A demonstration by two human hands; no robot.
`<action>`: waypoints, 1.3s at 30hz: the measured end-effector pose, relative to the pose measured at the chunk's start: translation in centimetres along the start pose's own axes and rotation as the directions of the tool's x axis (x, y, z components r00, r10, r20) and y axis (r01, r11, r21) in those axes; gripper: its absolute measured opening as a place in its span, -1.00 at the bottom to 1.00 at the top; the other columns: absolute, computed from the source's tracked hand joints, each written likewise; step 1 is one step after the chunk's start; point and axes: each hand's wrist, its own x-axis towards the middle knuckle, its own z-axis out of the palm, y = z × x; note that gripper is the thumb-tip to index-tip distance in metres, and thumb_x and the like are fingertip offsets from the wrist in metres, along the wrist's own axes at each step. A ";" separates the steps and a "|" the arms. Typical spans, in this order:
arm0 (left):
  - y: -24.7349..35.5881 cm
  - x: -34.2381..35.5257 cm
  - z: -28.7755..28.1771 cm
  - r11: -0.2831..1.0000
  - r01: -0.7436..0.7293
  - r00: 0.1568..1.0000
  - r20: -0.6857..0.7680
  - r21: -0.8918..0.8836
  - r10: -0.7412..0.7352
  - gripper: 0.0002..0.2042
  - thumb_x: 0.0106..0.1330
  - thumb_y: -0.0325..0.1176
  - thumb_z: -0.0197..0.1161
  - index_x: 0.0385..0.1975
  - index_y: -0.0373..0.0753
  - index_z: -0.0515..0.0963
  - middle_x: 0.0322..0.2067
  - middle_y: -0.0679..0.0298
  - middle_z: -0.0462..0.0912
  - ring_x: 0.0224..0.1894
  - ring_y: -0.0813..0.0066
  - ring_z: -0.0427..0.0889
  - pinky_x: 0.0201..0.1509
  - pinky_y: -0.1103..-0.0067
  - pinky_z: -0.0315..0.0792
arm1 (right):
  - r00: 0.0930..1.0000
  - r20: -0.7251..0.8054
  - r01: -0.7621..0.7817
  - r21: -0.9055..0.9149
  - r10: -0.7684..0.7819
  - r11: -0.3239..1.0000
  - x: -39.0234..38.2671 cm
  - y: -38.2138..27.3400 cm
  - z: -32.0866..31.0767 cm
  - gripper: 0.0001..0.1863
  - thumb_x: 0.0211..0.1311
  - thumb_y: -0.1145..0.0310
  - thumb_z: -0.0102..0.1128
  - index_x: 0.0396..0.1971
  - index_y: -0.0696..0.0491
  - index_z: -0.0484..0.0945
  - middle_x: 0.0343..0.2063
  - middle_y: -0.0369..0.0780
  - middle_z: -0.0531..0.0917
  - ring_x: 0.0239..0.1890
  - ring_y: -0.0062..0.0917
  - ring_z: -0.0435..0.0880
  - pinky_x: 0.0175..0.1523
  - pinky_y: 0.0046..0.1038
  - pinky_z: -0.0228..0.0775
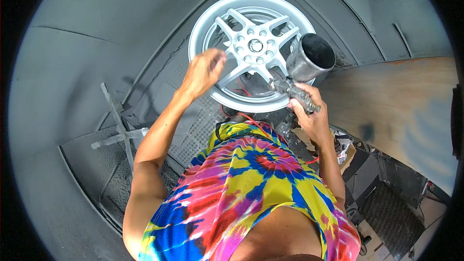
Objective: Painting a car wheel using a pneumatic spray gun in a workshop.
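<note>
The right hand [314,122]'s fingers are wrapping the gun [296,95], gripping it at the wheel's lower right. The left hand [202,71] is hovering over the wheel's left side, its fingers bending inward; whether they are pinching anything or touching the wheel, I cannot tell.

A metal cup [300,63] is sitting on the gun, its mouth facing up; the inside is showing dark, too shadowed to reveal any contents. The silver wheel [255,45] is lying face up in front of the person, its support hiding beneath. A red hose [255,123] is trailing below it.

Farther out, patterned floor plates [191,140] are showing under the wheel, and a cross-shaped stand [123,134] is standing at the left. Grey walls [111,53] are surrounding the space; a wooden board [386,101] is running along the right, and a dark mat [394,217] is lying at lower right.
</note>
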 end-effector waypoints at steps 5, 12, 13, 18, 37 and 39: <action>-3.5 3.9 2.4 0.981 0.097 0.995 -0.044 0.170 -0.090 -0.60 0.48 -0.08 0.07 -0.08 -0.37 0.56 -0.39 -0.16 0.65 -0.23 -0.09 0.68 -0.16 0.23 0.51 | 0.991 -0.092 -0.095 0.043 0.099 0.995 2.6 -1.2 -0.3 -0.61 0.31 0.48 0.25 0.13 0.05 0.46 -0.32 -0.20 0.70 -0.28 -0.61 0.66 -0.16 -0.51 0.47; -4.6 5.3 5.2 0.962 0.274 0.962 -0.011 0.023 -0.274 -0.28 0.51 0.16 -0.24 -0.46 -0.44 0.60 -0.49 -0.32 0.58 -0.30 -0.33 0.61 -0.14 0.03 0.40 | 0.974 -0.189 -0.130 -0.012 0.125 0.991 4.3 -1.3 -1.5 -0.62 0.33 0.43 0.25 0.13 0.06 0.46 -0.35 -0.21 0.69 -0.27 -0.60 0.66 -0.15 -0.51 0.47; -4.7 5.3 5.1 0.960 0.281 0.960 -0.003 0.011 -0.281 -0.28 0.51 0.17 -0.24 -0.45 -0.45 0.61 -0.50 -0.32 0.58 -0.31 -0.33 0.61 -0.15 0.04 0.40 | 0.969 -0.212 -0.134 -0.024 0.126 0.991 4.6 -1.2 -1.8 -0.62 0.34 0.42 0.24 0.13 0.06 0.46 -0.36 -0.21 0.69 -0.28 -0.61 0.66 -0.13 -0.51 0.47; -4.3 5.3 4.3 0.953 0.303 0.953 0.038 -0.027 -0.302 -0.26 0.52 0.17 -0.23 -0.52 -0.47 0.59 -0.57 -0.30 0.55 -0.36 -0.33 0.59 -0.19 0.05 0.39 | 0.923 -0.343 -0.195 -0.020 0.176 0.981 6.3 -1.5 -2.9 -0.61 0.38 0.35 0.22 0.15 0.05 0.44 -0.42 -0.25 0.69 -0.47 -0.69 0.59 -0.44 -0.58 0.41; -6.3 6.3 2.5 0.984 0.160 0.985 0.057 0.080 -0.165 -0.35 0.52 0.10 -0.12 -0.46 -0.43 0.61 -0.71 -0.12 0.52 -0.52 -0.19 0.60 -0.29 0.16 0.43 | 0.923 -0.367 -0.175 -0.137 0.114 0.975 13.4 -0.5 -3.7 -0.61 0.40 0.21 0.18 0.12 0.05 0.44 -0.49 -0.22 0.64 -0.53 -0.61 0.60 -0.54 -0.51 0.37; -5.0 5.9 1.3 0.976 0.128 0.992 -0.017 0.177 -0.127 -0.47 0.50 0.00 0.00 -0.48 -0.39 0.59 -0.61 -0.09 0.59 -0.43 -0.18 0.61 -0.30 0.16 0.44 | 0.941 -0.323 -0.163 -0.172 0.101 0.971 15.1 -0.9 -3.2 -0.62 0.40 0.22 0.17 0.10 0.07 0.43 -0.43 -0.15 0.67 -0.43 -0.51 0.70 -0.37 -0.43 0.49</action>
